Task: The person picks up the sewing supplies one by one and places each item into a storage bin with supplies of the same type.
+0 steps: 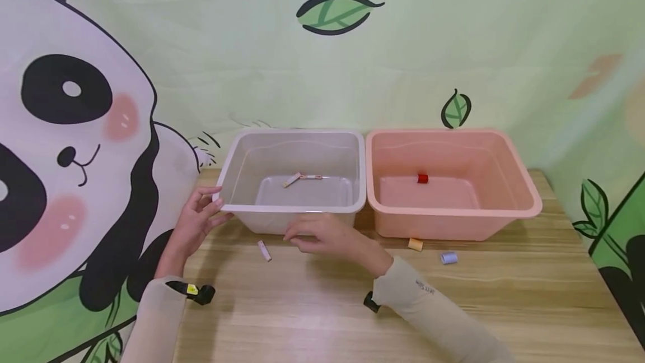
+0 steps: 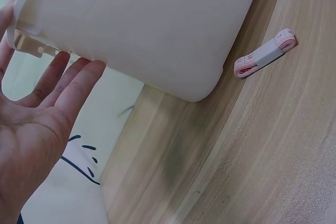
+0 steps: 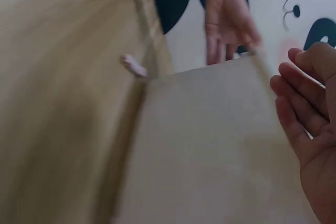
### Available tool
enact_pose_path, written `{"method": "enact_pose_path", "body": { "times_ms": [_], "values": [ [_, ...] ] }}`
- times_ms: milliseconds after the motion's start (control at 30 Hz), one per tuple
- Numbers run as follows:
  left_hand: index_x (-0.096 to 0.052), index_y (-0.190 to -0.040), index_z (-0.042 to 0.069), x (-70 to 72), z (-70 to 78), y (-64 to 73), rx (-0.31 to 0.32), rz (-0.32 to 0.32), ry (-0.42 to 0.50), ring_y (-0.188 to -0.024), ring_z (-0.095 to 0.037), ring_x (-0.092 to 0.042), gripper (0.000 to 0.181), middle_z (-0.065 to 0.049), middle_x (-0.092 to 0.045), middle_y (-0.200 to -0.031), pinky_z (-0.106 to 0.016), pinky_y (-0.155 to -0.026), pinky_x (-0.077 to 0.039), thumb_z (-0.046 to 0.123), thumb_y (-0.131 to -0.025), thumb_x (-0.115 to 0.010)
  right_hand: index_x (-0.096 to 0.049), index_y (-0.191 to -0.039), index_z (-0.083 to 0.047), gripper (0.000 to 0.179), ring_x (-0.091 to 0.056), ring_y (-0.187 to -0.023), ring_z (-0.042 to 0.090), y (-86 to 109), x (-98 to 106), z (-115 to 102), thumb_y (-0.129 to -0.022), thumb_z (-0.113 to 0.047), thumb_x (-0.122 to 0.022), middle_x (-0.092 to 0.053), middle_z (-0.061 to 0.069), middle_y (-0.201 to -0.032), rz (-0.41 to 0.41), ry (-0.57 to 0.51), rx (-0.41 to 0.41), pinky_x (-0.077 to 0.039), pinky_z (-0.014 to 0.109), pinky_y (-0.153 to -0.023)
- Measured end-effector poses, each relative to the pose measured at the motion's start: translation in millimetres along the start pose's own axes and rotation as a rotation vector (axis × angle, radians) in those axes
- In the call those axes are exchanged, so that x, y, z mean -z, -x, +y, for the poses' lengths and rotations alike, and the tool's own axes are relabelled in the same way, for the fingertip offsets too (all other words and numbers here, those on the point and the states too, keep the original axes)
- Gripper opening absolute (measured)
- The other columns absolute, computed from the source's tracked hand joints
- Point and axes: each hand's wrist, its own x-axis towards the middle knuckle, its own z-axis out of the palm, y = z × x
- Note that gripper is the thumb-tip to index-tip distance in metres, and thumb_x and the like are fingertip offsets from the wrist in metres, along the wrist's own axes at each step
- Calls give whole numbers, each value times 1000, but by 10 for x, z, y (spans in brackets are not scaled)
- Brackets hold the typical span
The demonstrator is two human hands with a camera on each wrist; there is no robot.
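Observation:
My left hand [image 1: 194, 220] holds the front left corner of a pale grey plastic bin [image 1: 292, 209], some fingertips at the rim and others below it. In front of that bin, my right hand [image 1: 327, 237] hovers by its front wall, fingers loosely bent with nothing in them. On the table between the hands lies a folded tape measure [image 1: 264, 250], white and pink with a white band, clearer in the left wrist view. Inside the grey bin are two similar small strips, one a folded tape [image 1: 291, 180], the other a thin strip [image 1: 311, 177] touching or close to it.
A pink bin [image 1: 453, 212] stands right beside the grey one, with a small red cylinder [image 1: 423, 178] inside. Before it on the wooden table [image 1: 282, 324] lie a small orange cylinder [image 1: 415, 245] and a light blue one [image 1: 449, 257]. A panda-print cloth [image 1: 242, 43] hangs behind.

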Motion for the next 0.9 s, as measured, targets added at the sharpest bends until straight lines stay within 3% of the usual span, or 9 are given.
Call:
{"method": "enact_pose_path", "body": {
  "times_ms": [167, 333, 433, 567, 700, 900],
  "values": [
    [-51, -132, 18, -32, 8, -31, 8, 8, -17, -122, -20, -53, 29, -6, -40, -142, -37, -92, -58, 12, -104, -58, -75, -104, -9, 13, -69, -99, 12, 204, -286, 80, -93, -6, -72, -75, 0, -104, -18, -12, -67, -53, 15, -92],
    [-51, -131, 21, -37, -19, 8, 29, 26, -37, -123, -19, -52, 28, -9, -38, -146, -37, -94, -58, 16, -104, -59, -76, -107, -12, 11, -67, -103, 14, 297, -644, 70, -98, -15, -69, -74, -1, -107, -116, 39, -249, -53, 22, -94],
    [-51, -130, 22, -25, -39, 58, 37, 40, -41, -122, -18, -53, 28, -8, -38, -146, -38, -94, -57, 16, -104, -59, -74, -110, -13, 14, -65, -105, 13, 312, -928, 79, -99, -21, -68, -73, -2, -109, -134, 52, -349, -52, 22, -96],
    [-52, -131, 20, -7, -42, 93, 21, 45, -28, -120, -18, -55, 28, -6, -42, -142, -37, -92, -58, 14, -105, -58, -72, -115, -12, 20, -66, -100, 8, 279, -1271, 145, -98, -23, -70, -73, -2, -106, -94, 19, -466, -52, 17, -91],
    [-52, -132, 20, -16, -33, 65, 11, 25, -20, -120, -18, -56, 29, -5, -44, -140, -37, -92, -59, 13, -105, -57, -72, -111, -10, 24, -64, -90, 7, 220, -1485, 222, -93, -24, -76, -72, -2, -97, 0, 2, -606, -52, 15, -81],
    [-50, -133, 19, -36, -39, 25, 2, 9, -23, -119, -16, -59, 29, -5, -44, -141, -43, -96, -56, 14, -105, -57, -73, -104, -14, 33, -58, -93, 13, 164, -1678, 262, -85, -40, -82, -66, -5, -91, 43, 149, -689, -49, 22, -84]
  ]
}}
